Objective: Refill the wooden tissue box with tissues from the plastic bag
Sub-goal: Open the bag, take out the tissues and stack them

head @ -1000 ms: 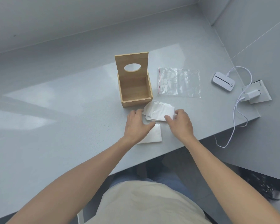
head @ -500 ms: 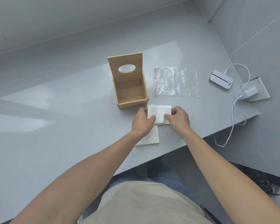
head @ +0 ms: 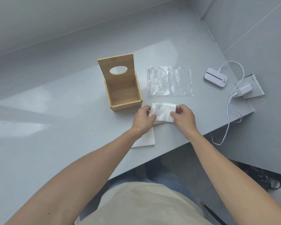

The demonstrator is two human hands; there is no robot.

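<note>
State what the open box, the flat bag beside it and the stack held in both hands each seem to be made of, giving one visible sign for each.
Tissue box: light wood, perhaps bamboo, smooth matte finish; fine grain lines show.
Bag: thin clear plastic; see-through, glossy wrinkles, red strip along one edge.
Stack of tissues, pinched by left hand and right hand: soft white paper; layered edges show.

A single head-worn camera looks forward and steeply down, close over the table [head: 55,127].

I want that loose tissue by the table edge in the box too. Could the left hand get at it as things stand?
Probably not yet: the left hand grips the tissue stack, and the loose tissue lies under its wrist.
</note>
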